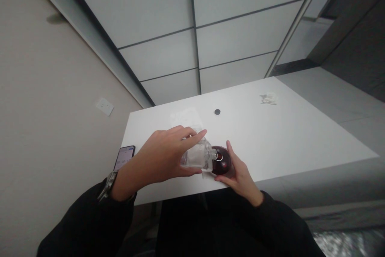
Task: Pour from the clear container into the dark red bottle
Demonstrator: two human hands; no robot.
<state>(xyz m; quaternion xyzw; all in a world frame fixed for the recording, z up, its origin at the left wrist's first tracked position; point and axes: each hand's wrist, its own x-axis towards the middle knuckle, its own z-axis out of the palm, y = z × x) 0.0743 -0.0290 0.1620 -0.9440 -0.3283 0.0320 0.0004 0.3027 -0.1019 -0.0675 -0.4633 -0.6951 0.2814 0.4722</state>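
My left hand (168,152) is wrapped round a clear glass bottle (197,154), tipped on its side with its threaded neck pointing right. The neck is at the mouth of a dark reddish-brown bottle (221,164); whether the two touch I cannot tell. Fingers and thumb of my right hand (240,175) hold the brown bottle from its right side, near the table's front edge. Behind the bottles a small round dark cap (217,112) lies on the white table (270,136). How much liquid is in either bottle is hard to see.
A phone (124,157) with a lit screen lies at the table's left edge, beside my left forearm. Pale sheets (185,117) lie behind my left hand. A white crumpled-looking item (268,98) is at the back right. A panelled sliding door (168,48) stands behind the table.
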